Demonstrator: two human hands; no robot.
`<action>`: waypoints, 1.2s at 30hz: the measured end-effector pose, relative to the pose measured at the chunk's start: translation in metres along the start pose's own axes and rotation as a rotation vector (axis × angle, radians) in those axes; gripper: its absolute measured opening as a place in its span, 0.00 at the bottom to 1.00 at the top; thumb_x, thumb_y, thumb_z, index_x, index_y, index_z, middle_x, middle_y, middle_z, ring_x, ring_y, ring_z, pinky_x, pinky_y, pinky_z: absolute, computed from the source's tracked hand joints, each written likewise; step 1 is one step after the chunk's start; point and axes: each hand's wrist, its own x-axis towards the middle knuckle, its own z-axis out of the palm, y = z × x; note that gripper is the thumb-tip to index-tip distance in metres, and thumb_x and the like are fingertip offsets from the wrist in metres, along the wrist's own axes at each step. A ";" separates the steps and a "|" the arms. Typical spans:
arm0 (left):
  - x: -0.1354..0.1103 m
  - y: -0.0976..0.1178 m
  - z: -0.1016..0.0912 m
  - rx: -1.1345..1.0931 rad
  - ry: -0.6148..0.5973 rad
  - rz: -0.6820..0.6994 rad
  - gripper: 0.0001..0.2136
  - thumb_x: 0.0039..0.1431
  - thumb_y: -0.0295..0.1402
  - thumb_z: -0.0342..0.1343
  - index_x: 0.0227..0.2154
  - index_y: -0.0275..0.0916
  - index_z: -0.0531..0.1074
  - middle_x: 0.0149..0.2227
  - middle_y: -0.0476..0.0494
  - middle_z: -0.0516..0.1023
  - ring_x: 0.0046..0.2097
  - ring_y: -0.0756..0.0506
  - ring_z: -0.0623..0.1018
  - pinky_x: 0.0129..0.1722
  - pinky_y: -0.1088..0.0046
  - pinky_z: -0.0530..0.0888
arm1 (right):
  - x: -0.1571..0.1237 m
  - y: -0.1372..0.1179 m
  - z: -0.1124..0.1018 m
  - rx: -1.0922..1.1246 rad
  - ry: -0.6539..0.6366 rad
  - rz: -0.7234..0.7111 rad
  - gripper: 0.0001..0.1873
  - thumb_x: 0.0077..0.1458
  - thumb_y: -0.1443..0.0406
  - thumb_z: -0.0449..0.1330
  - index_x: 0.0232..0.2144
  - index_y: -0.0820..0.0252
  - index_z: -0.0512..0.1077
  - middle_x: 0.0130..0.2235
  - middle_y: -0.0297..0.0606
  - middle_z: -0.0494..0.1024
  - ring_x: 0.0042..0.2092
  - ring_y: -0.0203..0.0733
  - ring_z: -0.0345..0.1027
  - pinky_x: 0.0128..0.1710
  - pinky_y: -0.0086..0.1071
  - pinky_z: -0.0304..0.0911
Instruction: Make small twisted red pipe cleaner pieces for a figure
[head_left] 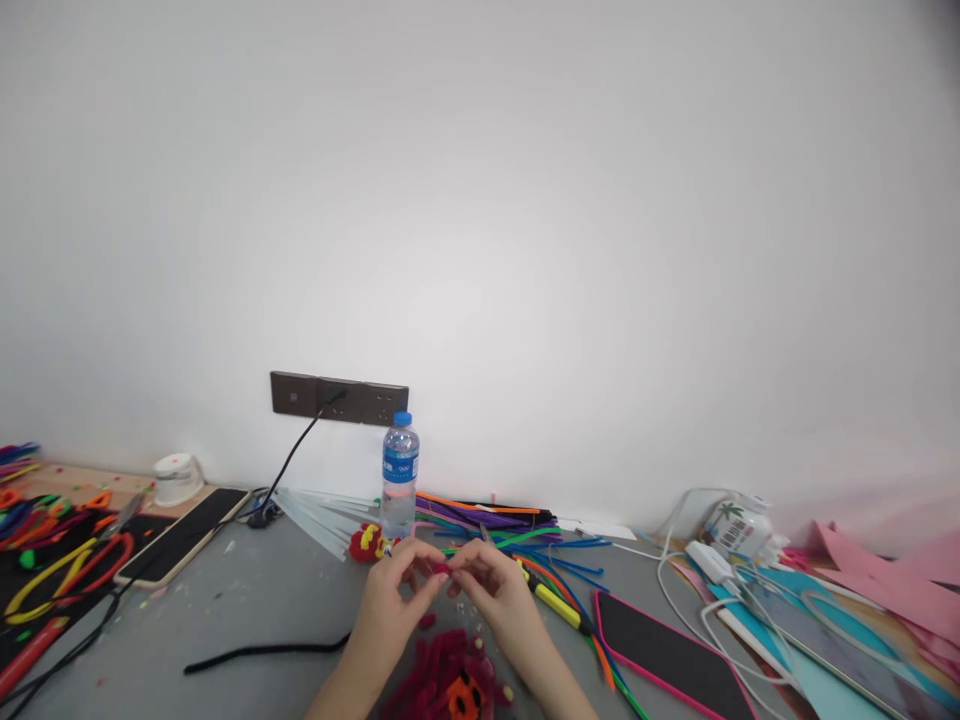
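My left hand (409,582) and my right hand (487,582) meet over the table, fingertips pinched together on a small crimson fuzzy piece (441,569), which looks like a short bit of pipe cleaner. Most of it is hidden by the fingers. Below them lies a pile of crimson pipe cleaner pieces (427,670), with an orange and black piece (465,695) on it. Just behind my left hand sits a red and yellow fuzzy shape (364,543). A black pipe cleaner (262,652) runs out to the left from under my left wrist.
A water bottle (400,480) stands behind the hands, beside colourful pipe cleaners (495,515). Rightward lie a yellow highlighter (559,606), a pink-edged phone (667,655) and white cables (664,570). Another phone (184,537) and scissors (75,575) are at left.
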 end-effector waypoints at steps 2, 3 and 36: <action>0.000 0.002 0.000 0.000 0.013 0.010 0.03 0.53 0.30 0.57 0.30 0.40 0.75 0.30 0.48 0.77 0.28 0.48 0.73 0.27 0.77 0.70 | -0.001 -0.002 0.000 -0.029 0.005 -0.011 0.12 0.51 0.56 0.63 0.28 0.60 0.72 0.27 0.34 0.74 0.28 0.39 0.70 0.31 0.31 0.64; 0.001 0.003 -0.001 0.000 0.018 0.016 0.03 0.53 0.30 0.57 0.31 0.40 0.75 0.30 0.48 0.77 0.28 0.48 0.74 0.27 0.77 0.70 | -0.001 -0.002 0.000 -0.039 0.006 -0.013 0.12 0.52 0.56 0.63 0.28 0.60 0.72 0.27 0.34 0.74 0.29 0.39 0.70 0.31 0.31 0.64; -0.001 -0.004 0.000 0.126 0.160 0.195 0.03 0.54 0.30 0.58 0.29 0.40 0.77 0.27 0.48 0.82 0.25 0.48 0.80 0.27 0.77 0.76 | -0.005 0.000 0.004 -0.416 0.032 -0.171 0.08 0.49 0.72 0.51 0.25 0.56 0.57 0.24 0.26 0.59 0.25 0.34 0.54 0.25 0.26 0.51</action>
